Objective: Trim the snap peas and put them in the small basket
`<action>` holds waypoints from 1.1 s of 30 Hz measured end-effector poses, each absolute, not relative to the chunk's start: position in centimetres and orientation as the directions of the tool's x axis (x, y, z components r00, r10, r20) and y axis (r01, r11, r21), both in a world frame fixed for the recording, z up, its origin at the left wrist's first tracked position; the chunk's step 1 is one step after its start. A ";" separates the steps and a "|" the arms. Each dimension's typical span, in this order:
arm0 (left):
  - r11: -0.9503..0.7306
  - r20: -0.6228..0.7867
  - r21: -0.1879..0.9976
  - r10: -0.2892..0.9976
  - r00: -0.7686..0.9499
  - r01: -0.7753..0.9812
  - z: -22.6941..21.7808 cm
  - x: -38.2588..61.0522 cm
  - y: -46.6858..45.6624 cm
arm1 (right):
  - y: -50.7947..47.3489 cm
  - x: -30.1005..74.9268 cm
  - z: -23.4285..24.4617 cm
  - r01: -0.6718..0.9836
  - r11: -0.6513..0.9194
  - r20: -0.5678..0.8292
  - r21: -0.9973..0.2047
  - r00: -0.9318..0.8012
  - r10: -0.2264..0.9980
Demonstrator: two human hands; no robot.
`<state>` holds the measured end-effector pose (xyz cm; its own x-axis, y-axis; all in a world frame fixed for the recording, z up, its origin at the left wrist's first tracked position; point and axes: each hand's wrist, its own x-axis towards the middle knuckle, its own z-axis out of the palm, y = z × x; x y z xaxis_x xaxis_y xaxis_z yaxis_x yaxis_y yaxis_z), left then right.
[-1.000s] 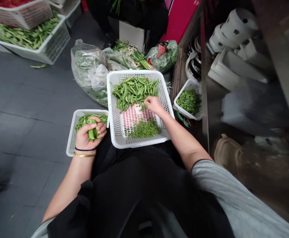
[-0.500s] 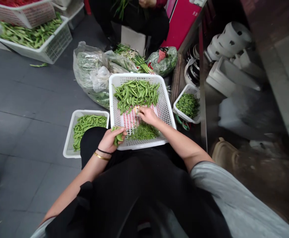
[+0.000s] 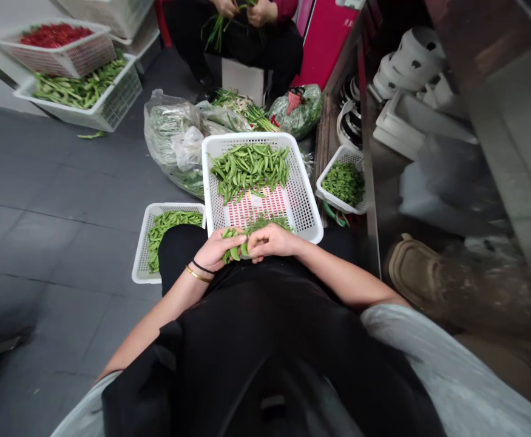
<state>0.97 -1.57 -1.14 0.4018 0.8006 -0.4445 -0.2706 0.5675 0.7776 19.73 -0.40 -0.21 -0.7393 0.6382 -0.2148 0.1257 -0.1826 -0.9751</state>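
The left hand [image 3: 214, 250] was curled around several green pods [image 3: 233, 252] at the near side of the white basket [image 3: 300, 189]. The rightmost pod [image 3: 244, 248], long axis running near to far, lay just left of the right hand [image 3: 272, 241], whose fingers were drawn together; their hold could not be confirmed.

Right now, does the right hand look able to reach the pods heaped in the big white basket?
Likely yes: the right hand is by the near rim of the basket, and nothing visible covers the heaped pods.
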 end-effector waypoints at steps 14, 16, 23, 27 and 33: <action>0.526 -0.416 0.847 0.744 0.523 -0.073 -0.7 -0.2 -1.6 | -0.9 21.6 2.1 0.633 0.596 0.109 -0.494 -0.635 0.764; 0.307 -0.310 0.947 0.812 0.494 0.090 -0.6 0.0 -1.6 | -0.9 20.3 1.9 0.606 0.662 0.033 -0.442 -0.726 0.687; -0.442 0.117 0.848 0.696 0.708 0.294 1.4 0.5 -2.8 | 0.5 21.4 1.2 0.147 0.019 -0.132 -0.989 -0.932 0.338; -0.279 0.148 0.940 0.852 0.503 0.196 2.4 -1.3 -1.9 | 1.8 23.7 -0.7 0.150 -0.239 -0.255 -0.959 -0.823 0.507; 0.090 -0.095 0.995 0.942 -0.323 -0.031 -1.8 -11.1 4.0 | 6.6 26.6 -2.9 0.788 0.113 -0.620 -0.605 -0.555 0.554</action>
<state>-11.06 4.03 -1.77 -0.3226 0.9417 -0.0951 -0.0308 0.0899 0.9955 26.57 6.61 -2.85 -0.5553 0.5542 -0.6201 0.7883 0.1132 -0.6048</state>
